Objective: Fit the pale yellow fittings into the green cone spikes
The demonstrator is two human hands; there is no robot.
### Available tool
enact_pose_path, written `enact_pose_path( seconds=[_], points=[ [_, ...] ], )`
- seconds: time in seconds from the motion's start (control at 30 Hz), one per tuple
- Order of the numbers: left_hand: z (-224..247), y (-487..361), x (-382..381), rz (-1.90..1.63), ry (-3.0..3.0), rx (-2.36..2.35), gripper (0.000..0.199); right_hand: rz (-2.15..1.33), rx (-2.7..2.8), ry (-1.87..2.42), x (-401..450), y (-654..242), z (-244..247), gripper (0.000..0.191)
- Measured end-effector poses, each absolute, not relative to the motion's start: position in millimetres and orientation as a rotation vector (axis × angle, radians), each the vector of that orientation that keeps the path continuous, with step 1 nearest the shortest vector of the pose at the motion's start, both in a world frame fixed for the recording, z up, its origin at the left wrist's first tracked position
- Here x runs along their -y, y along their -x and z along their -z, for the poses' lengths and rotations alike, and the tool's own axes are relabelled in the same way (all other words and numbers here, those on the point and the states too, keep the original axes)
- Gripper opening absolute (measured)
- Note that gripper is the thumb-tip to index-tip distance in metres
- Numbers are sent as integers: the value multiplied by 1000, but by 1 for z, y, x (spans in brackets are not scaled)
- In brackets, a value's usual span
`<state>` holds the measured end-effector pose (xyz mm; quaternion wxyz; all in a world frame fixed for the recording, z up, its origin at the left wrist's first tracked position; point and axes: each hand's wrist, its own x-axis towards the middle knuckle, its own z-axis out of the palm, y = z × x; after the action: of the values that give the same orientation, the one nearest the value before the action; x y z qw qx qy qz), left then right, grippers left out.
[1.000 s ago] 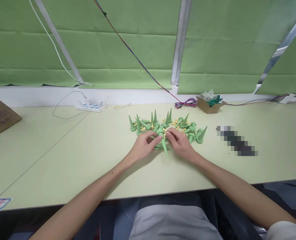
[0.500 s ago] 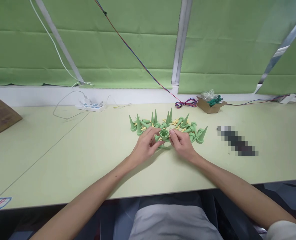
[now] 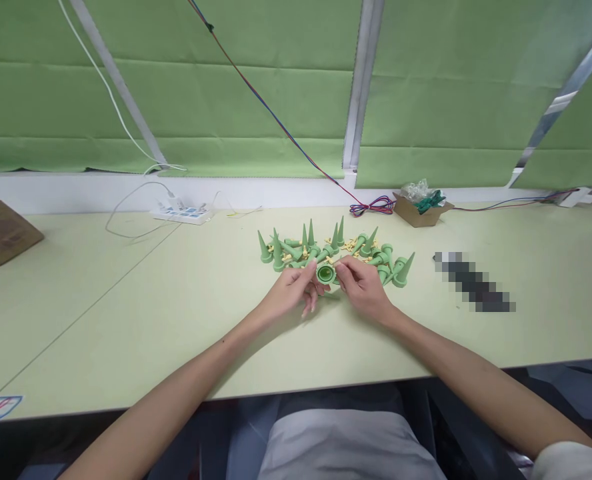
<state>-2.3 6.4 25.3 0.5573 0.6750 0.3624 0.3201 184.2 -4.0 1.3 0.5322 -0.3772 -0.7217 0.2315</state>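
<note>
Between my hands is a green plastic watering spike (image 3: 325, 273), its round hollow end facing up toward me. My left hand (image 3: 292, 291) grips it from the left, thumb at the rim and the other fingers underneath. From the right, my right hand (image 3: 362, 288) pinches the rim with thumb and forefinger; whether a small part is also in that pinch is hidden. Just behind the hands lies a cluster of similar green spikes (image 3: 277, 252), some upright on their wide ends and others on their sides. Small yellow plastic pieces (image 3: 349, 245) are scattered among them.
A small cardboard box (image 3: 421, 213) with clear and green plastic stands at the back, beside coiled red-blue wire (image 3: 373, 207). A white power strip (image 3: 183, 212) sits back left, and a brown paper bag (image 3: 3, 230) at far left. A blurred dark object (image 3: 476, 283) lies right.
My left hand has shifted its grip, the thumb now over the rim and the fingers lower. The spike's hollow end has tilted and moved slightly left. My right hand is nearly still.
</note>
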Motion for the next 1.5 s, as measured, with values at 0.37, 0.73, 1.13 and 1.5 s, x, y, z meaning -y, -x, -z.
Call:
enact_pose_path(
  seconds=[0.37,0.73,1.13,1.5],
  points=[
    [-29,10,-8,-780,-1527,-746,43,-584,1803,896,3,-185,-3,27],
    [-25,9,-6,-1012,-2203,-901,17,-498,1847,1025,2,-182,-3,40],
    [-23,5,-6,-1107,-2042,-1056,25,-628,1619,1024,-1,-183,-2,40],
    [-23,4,-9,-680,-1485,-829,61,-633,1733,908,-1,-185,-1,31]
  ],
)
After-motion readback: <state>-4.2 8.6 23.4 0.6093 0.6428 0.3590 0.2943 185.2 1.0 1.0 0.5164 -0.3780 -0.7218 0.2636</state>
